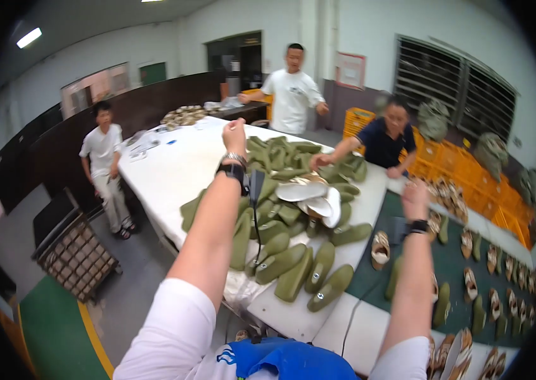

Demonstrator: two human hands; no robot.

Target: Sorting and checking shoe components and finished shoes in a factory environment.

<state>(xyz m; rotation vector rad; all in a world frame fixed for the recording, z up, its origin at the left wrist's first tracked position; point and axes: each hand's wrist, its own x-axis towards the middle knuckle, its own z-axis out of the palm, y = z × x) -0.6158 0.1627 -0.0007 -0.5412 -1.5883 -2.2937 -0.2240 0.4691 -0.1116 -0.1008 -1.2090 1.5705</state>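
Note:
Both my arms stretch forward over the work table. My left hand (234, 137) is raised above the pile of olive-green shoe lasts (277, 152), its fingers curled in; whatever may be inside is hidden. My right hand (415, 200) is up over the dark green surface on the right, near shoes and lasts; motion smears its fingers. A black device with a cord (255, 187) sits at my left wrist. White shoe pieces (303, 192) rest on the pile. Several lasts (331, 288) lie at the near edge. A brown-and-white shoe (380, 249) stands beside my right forearm.
Across the table, one person (290, 95) in white has arms spread; another (388, 136) in dark blue reaches over the lasts. A third person (103, 158) stands left, near a wheeled cart (81, 263). Orange crates (452, 168) line the right wall. Shoes (471, 284) stand in rows at right.

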